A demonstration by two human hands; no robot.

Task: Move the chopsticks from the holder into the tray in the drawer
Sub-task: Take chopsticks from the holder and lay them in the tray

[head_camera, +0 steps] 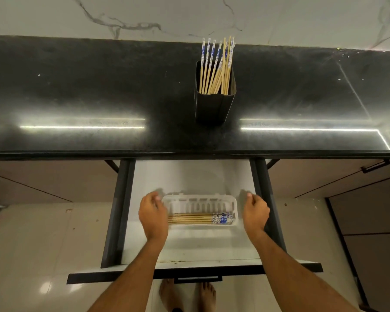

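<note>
A dark square holder point(214, 104) stands on the black counter with several bamboo chopsticks point(216, 66) sticking up from it, their tops patterned blue and white. Below, the pulled-out drawer point(189, 176) holds a white slotted tray point(200, 200). Several chopsticks point(198, 218) lie flat along the tray's near side, patterned ends to the right. My left hand point(153, 216) hovers over the tray's left end with loosely curled fingers and holds nothing. My right hand point(254, 213) hangs just right of the tray, also loosely curled and holding nothing.
The black counter point(99, 97) runs the full width, backed by a marble wall. Dark drawer rails flank the drawer on both sides. Closed cabinet doors point(338, 179) stand left and right. My bare feet point(187, 296) are on the tiled floor under the drawer front.
</note>
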